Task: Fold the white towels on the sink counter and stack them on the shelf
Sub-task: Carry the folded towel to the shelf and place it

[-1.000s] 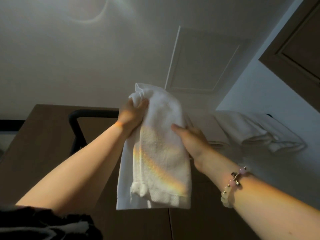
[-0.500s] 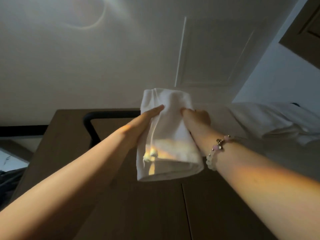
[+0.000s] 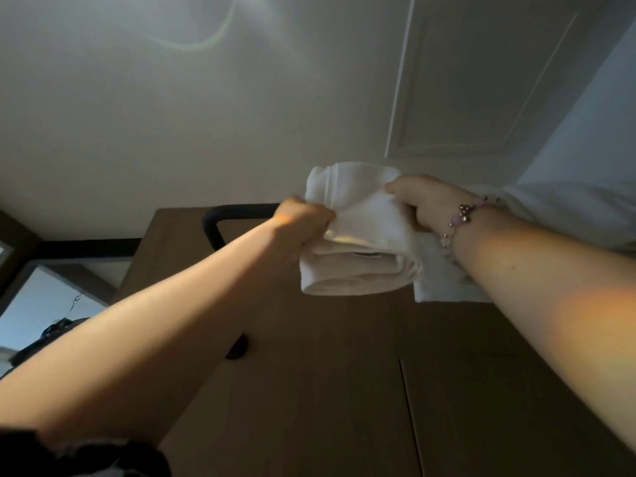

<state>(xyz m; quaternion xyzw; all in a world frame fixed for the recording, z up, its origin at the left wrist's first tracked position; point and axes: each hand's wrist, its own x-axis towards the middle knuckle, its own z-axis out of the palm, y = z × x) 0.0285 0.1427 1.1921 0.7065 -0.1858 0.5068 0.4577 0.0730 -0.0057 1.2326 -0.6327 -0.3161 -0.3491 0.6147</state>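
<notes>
A folded white towel (image 3: 358, 235) is held up high, above the top edge of a brown wooden cabinet (image 3: 327, 373). My left hand (image 3: 303, 220) grips its left side with curled fingers. My right hand (image 3: 423, 201), with a bead bracelet at the wrist, grips the towel's right side from above. Another white towel (image 3: 447, 287) lies under my right wrist on the cabinet's top, and a heap of white cloth (image 3: 568, 215) lies further right. The shelf surface itself is hidden from this low angle.
A black metal bar (image 3: 234, 218) curves behind my left hand at the cabinet's top. The ceiling has a framed hatch (image 3: 481, 80). A pale wall (image 3: 592, 115) stands at the right. Cabinet doors meet at a seam (image 3: 409, 407) below.
Both hands have lifted the towel higher and to the right, toward the cabinet's top. The hanging towel is now a compact fold, with its rolled edge facing me.
</notes>
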